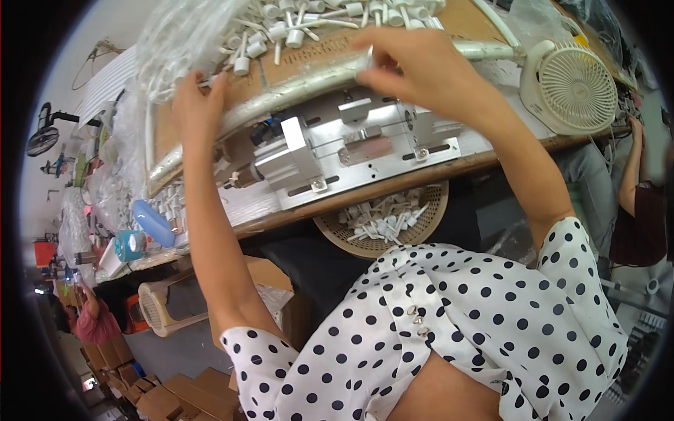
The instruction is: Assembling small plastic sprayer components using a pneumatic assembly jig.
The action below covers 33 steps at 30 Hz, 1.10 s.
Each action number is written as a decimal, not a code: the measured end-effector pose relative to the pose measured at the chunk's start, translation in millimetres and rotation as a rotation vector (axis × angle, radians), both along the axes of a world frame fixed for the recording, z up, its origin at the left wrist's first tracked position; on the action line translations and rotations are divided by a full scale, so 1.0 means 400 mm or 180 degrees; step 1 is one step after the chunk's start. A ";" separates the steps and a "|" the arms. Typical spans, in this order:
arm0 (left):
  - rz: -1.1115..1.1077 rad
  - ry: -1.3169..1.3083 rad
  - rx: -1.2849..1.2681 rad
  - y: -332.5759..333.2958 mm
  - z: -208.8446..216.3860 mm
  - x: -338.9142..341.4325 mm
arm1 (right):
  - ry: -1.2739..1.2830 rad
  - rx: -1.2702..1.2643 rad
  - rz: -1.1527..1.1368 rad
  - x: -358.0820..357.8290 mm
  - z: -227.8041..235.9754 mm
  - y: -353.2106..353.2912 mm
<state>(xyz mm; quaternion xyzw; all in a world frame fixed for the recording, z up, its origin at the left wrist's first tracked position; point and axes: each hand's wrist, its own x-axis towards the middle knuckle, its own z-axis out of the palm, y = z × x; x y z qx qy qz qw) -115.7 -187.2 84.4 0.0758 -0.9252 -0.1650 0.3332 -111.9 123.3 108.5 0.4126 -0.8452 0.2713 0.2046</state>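
White parts on brown board; marks unreadable.

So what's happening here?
A person is working over a white-rimmed tray of white parts. The left hand is beside the clear plastic; the right hand seems to pinch something small, too blurred to name. A metal fixture stands nearer, untouched; a basket of white parts sits below.

The right hand is blurred, the white parts cropped above.
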 end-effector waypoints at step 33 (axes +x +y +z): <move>-0.1626 0.0005 0.0960 0.442 -0.182 0.317 | 0.0131 0.0731 -0.0189 -0.241 0.017 -0.048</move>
